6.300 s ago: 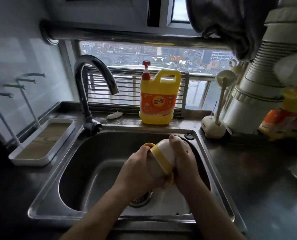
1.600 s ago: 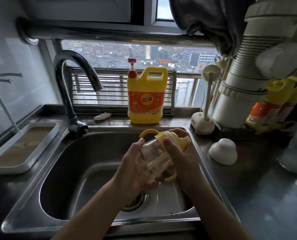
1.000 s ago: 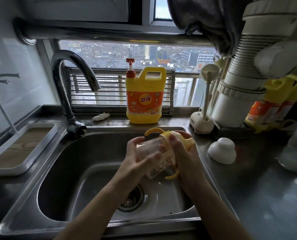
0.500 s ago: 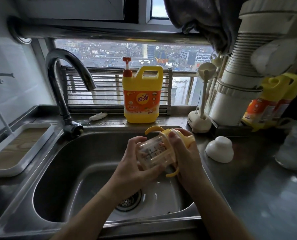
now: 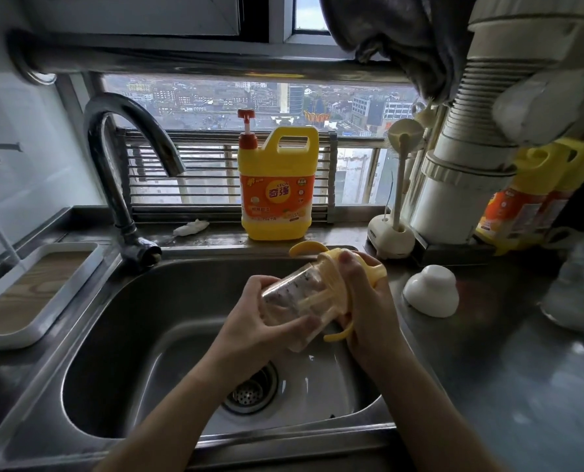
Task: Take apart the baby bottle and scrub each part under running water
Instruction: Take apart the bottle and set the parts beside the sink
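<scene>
While I lean over the stainless-steel sink (image 5: 137,335), both my hands are up above its smooth, rounded bowl, a little right of the round perforated drain strainer (image 5: 251,391). The clear plastic baby bottle (image 5: 297,294) lies tipped on its side between them, over the basin and not touching it. My left hand (image 5: 256,325) is wrapped round the see-through barrel, fingers curled over the far side and thumb across the near one; fine printed measuring marks show through the glossy wall. My right hand (image 5: 368,311) grips the yellow plastic collar (image 5: 333,267) at the neck, fingers bent over the top of it. One curved yellow handle arcs up toward the sink's back rim, another hooks out below my palm, and a stubby yellow spout pokes past my knuckles toward the right rim.

Just right of the sink, the white domed cap (image 5: 430,291) sits matte and rounded on the dark, streaky steel counter (image 5: 494,376). Behind the sink stands a boxy yellow detergent jug (image 5: 278,185) with a red pump and an orange label. At the sink's back left corner the dark metal gooseneck tap (image 5: 130,131) bends over the bowl. Left of the sink lies a white-rimmed rectangular tray (image 5: 28,294) with a wood-grain floor. At the back right corner a cream bottle brush (image 5: 399,178) stands upright in a rounded base.
</scene>
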